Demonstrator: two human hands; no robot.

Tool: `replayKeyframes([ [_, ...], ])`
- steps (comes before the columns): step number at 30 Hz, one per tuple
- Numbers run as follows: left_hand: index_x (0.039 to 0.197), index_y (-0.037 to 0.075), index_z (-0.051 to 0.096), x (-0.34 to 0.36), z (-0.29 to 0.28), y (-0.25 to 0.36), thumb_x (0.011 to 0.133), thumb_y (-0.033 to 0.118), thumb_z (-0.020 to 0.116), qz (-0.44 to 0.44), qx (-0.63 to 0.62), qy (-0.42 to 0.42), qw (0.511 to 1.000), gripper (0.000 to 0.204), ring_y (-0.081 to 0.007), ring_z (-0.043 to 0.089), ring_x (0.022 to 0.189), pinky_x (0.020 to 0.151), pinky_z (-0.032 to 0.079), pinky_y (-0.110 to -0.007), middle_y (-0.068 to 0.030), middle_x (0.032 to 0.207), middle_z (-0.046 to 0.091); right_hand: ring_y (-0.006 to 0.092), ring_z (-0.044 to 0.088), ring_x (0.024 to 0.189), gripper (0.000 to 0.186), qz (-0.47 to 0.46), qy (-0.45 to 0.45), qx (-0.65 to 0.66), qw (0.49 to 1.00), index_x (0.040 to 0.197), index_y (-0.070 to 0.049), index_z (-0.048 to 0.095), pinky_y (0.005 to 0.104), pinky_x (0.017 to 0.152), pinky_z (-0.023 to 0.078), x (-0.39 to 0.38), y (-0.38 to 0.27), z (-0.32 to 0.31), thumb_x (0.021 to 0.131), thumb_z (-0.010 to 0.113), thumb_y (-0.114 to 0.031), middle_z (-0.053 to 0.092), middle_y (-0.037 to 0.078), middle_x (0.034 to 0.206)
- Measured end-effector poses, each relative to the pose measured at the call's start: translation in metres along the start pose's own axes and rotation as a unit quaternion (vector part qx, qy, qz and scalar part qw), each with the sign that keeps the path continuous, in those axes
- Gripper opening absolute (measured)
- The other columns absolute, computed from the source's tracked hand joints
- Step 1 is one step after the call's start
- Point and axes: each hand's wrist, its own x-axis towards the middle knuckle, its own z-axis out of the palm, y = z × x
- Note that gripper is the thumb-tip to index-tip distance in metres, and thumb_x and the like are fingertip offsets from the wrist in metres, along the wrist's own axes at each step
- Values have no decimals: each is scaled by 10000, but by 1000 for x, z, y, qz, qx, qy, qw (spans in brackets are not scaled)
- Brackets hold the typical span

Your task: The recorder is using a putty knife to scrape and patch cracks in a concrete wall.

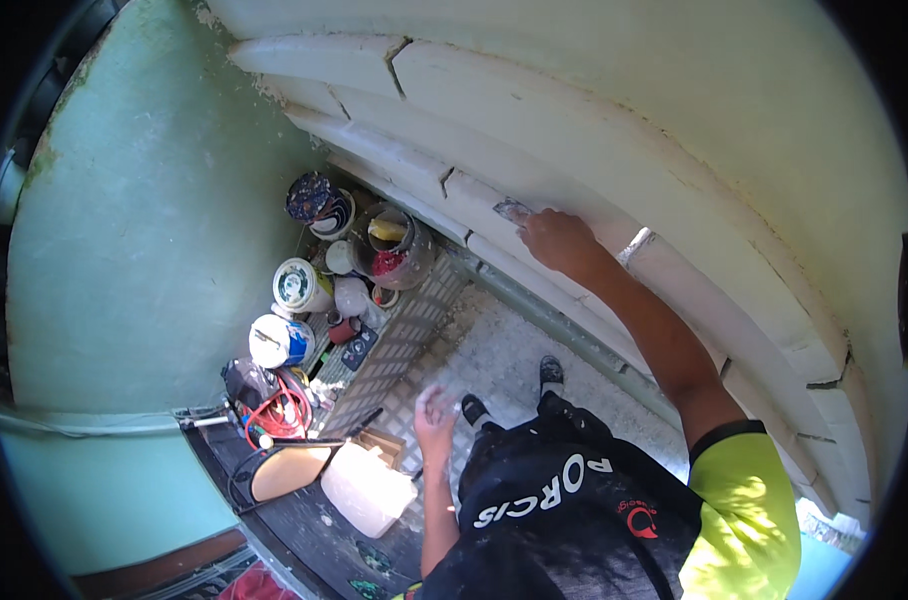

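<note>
My right hand is closed round a putty knife, its blade against a white banded wall moulding with dark gaps at the joints. My left hand hangs lower, beside my body, with white-dusted fingers loosely apart and nothing visible in it. My feet in dark shoes stand on a pale, dusty floor below the moulding.
At left, paint buckets and tubs, a red coiled hose and other clutter crowd the green wall. A slatted panel runs beside them. A pale cushion-like block and a tan chair-like piece lie on a dark surface.
</note>
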Motion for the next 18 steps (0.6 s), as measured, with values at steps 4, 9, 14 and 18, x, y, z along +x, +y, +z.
replayKeyframes([
  [4, 1349, 4, 441, 5, 7, 12, 828, -100, 607, 24, -22, -23, 999, 556, -247, 594, 1132, 943, 476, -314, -144, 1315, 529, 397, 675, 841, 418, 19, -51, 1, 999, 1382, -209, 513, 525, 793, 544, -50, 23, -2, 969, 502, -274, 682, 216, 899],
  [9, 1303, 13, 493, 12, 27, -1, 850, -68, 605, 70, 70, 40, 994, 474, -225, 598, 1131, 935, 478, -307, -129, 1282, 561, 405, 668, 849, 441, -5, -9, 71, 997, 1407, -217, 489, 529, 811, 536, -86, 42, 5, 967, 484, -251, 675, 235, 950],
  [14, 1270, 57, 555, 38, 107, 6, 865, -27, 607, 48, 151, -157, 975, 417, -190, 618, 1114, 867, 490, -289, -85, 1251, 602, 410, 666, 852, 461, -2, -40, 43, 998, 1429, -230, 461, 522, 816, 533, -36, 18, -2, 968, 476, -244, 666, 252, 950],
  [18, 1273, 70, 567, 31, 105, 15, 875, -21, 586, 85, 172, -203, 960, 409, -195, 619, 1115, 852, 489, -292, -83, 1266, 606, 390, 677, 795, 446, 31, -72, -6, 997, 1418, -240, 465, 517, 777, 544, -91, 29, -6, 972, 469, -249, 668, 232, 869],
])
